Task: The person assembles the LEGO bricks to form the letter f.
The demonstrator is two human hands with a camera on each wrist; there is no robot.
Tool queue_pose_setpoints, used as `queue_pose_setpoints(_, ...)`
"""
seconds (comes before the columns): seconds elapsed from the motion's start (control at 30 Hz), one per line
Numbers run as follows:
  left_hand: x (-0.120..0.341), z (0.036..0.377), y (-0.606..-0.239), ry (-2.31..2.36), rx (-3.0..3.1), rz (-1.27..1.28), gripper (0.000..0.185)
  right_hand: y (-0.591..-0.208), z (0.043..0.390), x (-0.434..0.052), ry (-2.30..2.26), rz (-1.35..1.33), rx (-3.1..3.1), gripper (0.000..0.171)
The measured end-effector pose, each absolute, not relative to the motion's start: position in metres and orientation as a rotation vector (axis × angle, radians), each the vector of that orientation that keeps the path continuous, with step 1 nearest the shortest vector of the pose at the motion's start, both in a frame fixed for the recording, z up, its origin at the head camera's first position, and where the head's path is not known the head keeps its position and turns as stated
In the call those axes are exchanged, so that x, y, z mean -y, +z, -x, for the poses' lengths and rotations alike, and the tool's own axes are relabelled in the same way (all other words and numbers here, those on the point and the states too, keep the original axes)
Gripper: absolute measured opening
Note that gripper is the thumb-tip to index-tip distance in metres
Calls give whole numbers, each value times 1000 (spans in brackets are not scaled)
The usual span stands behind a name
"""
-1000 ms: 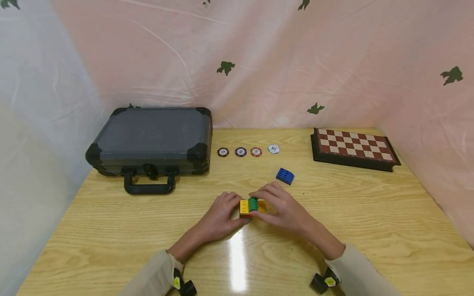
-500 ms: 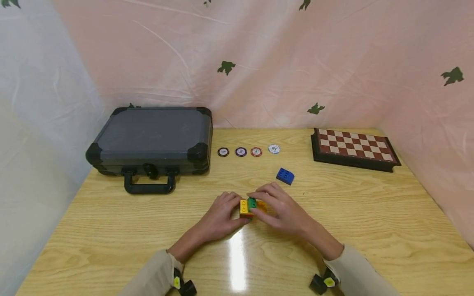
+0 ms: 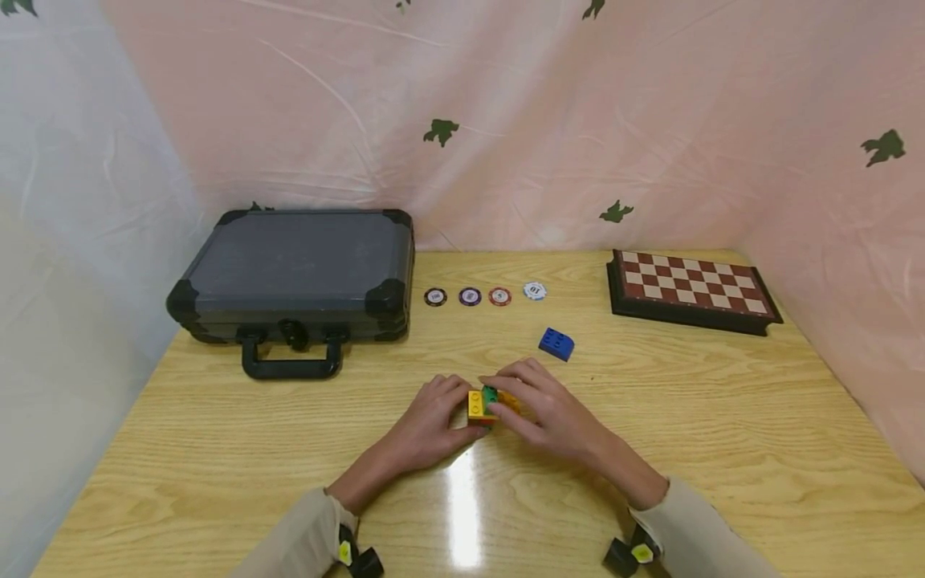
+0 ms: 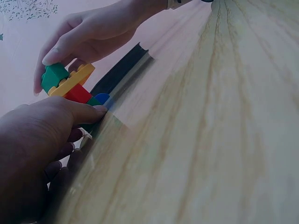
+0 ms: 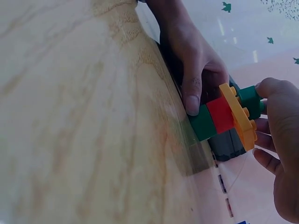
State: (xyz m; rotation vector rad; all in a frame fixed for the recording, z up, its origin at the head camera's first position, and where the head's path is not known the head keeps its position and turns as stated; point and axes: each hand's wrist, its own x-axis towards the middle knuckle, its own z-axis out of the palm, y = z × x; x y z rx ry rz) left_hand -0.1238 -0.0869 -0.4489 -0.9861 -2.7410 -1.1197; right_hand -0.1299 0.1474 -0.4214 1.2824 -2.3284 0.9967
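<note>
A small brick stack (image 3: 482,405) stands on the wooden table (image 3: 723,417). From the bottom it has a green brick (image 5: 203,122), a red brick (image 5: 221,114), a yellow plate (image 5: 238,116) and a small green brick (image 5: 252,100) on top. My left hand (image 3: 457,408) holds the stack's lower bricks, its thumb (image 5: 192,95) against the bottom green one. My right hand (image 3: 523,401) curls over the top and pinches the small green brick (image 4: 55,76). A loose blue brick (image 3: 556,343) lies just beyond the hands.
A dark hard case (image 3: 296,273) with a handle lies at the back left. Several poker chips (image 3: 470,297) sit in a row behind the hands. A folded chessboard (image 3: 690,289) lies at the back right. Pink sheeting walls the table's far and side edges.
My right hand has crept slightly left over the stack and covers more of the yellow plate. The left hand and the stack stay where they were.
</note>
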Motion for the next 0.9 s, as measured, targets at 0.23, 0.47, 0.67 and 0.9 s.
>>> queue_pose_setpoints(0.23, 87, 123, -447, -1128, 2739, 986, 31, -422, 130, -147, 1013, -1265, 2334, 39)
queue_pose_setpoints(0.47, 86, 124, -448, -1123, 2740, 989, 31, -422, 129, -147, 1040, -1254, 2332, 39)
queue_pose_setpoints(0.67, 86, 124, -449, -1126, 2742, 988, 30, -421, 131, -147, 1043, -1256, 2319, 37)
queue_pose_setpoints(0.9, 87, 124, -449, -1126, 2735, 993, 31, -418, 131, -146, 1037, -1253, 2334, 32)
